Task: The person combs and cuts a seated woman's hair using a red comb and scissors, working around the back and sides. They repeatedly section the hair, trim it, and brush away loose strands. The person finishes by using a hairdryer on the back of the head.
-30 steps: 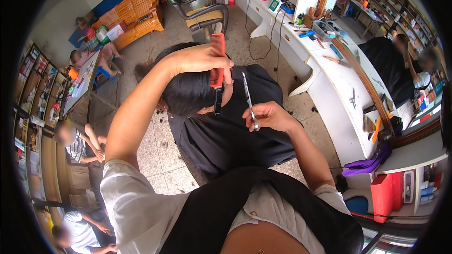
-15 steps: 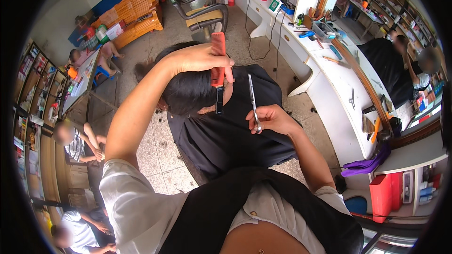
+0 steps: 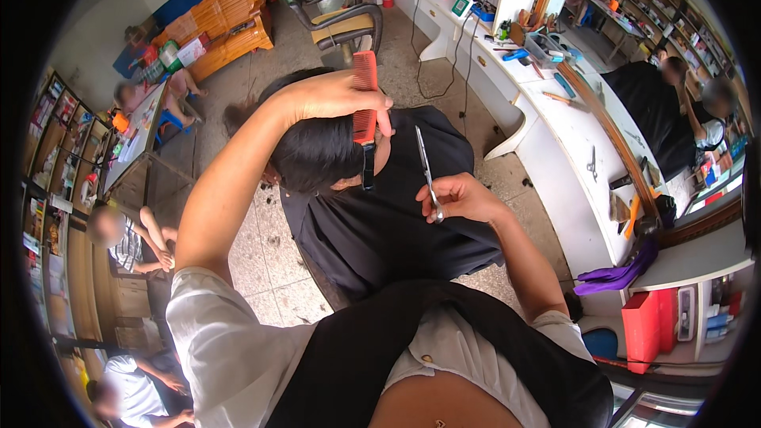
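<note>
A person with dark hair (image 3: 313, 154) sits in front of me, draped in a black cape (image 3: 380, 238). My left hand (image 3: 337, 97) is closed on a red comb (image 3: 365, 79), held upright against the side of that head. Below the comb a dark strap-like piece (image 3: 369, 168) shows beside the ear. My right hand (image 3: 464, 198) grips a pair of silver haircutting scissors (image 3: 426, 162) by the finger rings, over the cape. The blades point up and away, look closed together, and stay apart from the hair and the comb.
Along the right runs a white counter (image 3: 539, 99) with tools, a plastic bin (image 3: 547, 49) and more scissors (image 3: 592, 162) beneath a mirror. An armchair (image 3: 341, 20) and a wooden bench (image 3: 214, 28) stand farther back. Several people sit at the left. Cords hang by the counter.
Very little differs. The scissors in my right hand have tilted slightly, their tips shifting a touch left, while my left hand and the comb stay almost in place.
</note>
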The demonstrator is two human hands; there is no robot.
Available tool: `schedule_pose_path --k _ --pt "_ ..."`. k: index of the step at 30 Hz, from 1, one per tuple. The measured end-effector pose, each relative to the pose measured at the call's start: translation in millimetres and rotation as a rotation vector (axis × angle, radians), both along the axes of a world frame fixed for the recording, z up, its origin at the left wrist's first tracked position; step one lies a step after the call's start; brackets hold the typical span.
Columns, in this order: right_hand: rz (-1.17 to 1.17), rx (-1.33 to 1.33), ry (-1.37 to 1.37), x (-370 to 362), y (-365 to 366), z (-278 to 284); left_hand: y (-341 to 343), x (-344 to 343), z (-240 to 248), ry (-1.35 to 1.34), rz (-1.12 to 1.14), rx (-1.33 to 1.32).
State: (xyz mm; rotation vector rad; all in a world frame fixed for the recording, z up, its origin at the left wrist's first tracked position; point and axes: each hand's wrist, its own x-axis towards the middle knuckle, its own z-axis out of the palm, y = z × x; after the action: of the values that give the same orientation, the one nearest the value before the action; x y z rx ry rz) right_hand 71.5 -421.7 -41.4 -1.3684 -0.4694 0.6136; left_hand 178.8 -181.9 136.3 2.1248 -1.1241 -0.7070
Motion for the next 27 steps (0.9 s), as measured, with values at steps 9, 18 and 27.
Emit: schedule_pose_path --k 9,18,27 --pt "0.054 -0.03 -0.053 12.0 11.7 16.5 0.4 1.3 -1.1 0.005 0.029 0.004" --pt "0.088 0.037 -0.064 9.8 4.0 15.3 0.0 -1.9 0.9 0.032 0.066 0.01" --pt "0.059 0.005 -0.028 5.1 -5.0 6.3 1.4 2.2 -2.5 0.005 0.035 0.022"
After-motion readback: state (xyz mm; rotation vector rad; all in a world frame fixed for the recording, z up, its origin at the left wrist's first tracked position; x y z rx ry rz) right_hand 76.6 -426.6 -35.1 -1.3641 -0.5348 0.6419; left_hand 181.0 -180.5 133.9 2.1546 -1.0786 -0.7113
